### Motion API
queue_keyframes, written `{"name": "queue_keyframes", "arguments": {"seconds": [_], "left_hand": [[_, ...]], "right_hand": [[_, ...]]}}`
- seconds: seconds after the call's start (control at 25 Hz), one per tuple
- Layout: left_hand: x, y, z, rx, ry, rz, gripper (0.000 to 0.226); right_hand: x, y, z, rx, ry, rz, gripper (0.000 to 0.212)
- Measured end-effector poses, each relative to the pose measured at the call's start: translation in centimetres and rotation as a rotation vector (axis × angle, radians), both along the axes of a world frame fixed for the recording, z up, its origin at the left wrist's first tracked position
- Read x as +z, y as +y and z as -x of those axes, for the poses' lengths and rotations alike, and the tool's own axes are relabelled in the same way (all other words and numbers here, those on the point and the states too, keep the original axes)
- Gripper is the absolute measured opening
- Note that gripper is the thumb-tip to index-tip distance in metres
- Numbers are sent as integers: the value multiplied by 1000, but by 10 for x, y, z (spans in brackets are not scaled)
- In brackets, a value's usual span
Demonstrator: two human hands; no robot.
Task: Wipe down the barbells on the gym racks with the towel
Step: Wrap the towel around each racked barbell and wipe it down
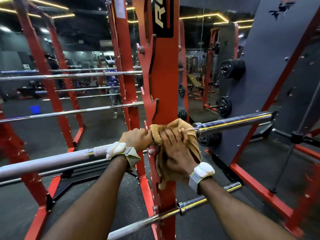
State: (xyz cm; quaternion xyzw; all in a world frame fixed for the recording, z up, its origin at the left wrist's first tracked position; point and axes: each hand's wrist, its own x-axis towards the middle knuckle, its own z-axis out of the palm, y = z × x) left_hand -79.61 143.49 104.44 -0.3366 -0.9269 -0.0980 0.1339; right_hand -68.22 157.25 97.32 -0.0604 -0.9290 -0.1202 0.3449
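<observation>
A chrome barbell (52, 160) lies across the red rack upright (165, 84), its sleeve (233, 122) sticking out to the right. My left hand (136, 139) grips the bar just left of the upright. My right hand (174, 149) wraps a tan towel (173, 124) around the bar at the upright, by the sleeve's collar. The towel's loose end hangs down below my palm. Both wrists carry white bands.
Further barbells rest higher on the rack (69, 111) and lower (190, 203). Black weight plates (232, 68) hang on a grey panel to the right. Red frame legs (259, 184) cross the dark floor. A mirror behind shows the gym.
</observation>
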Motion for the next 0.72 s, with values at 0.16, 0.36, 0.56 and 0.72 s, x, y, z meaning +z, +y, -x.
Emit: {"name": "queue_keyframes", "arguments": {"seconds": [0.16,0.36,0.56,0.72], "left_hand": [[-2,0,2,-24,-11,-12,54],[1,0,2,-27,-25,24,56],[1,-4,1,-51,-30,11,56],[1,-6,-1,-50,-13,0,58]], "right_hand": [[0,44,-16,-26,-57,73,108],[-7,-7,5,-96,-17,219,88],[9,46,-14,19,-55,62,102],[12,44,-15,-30,-91,168,101]]}}
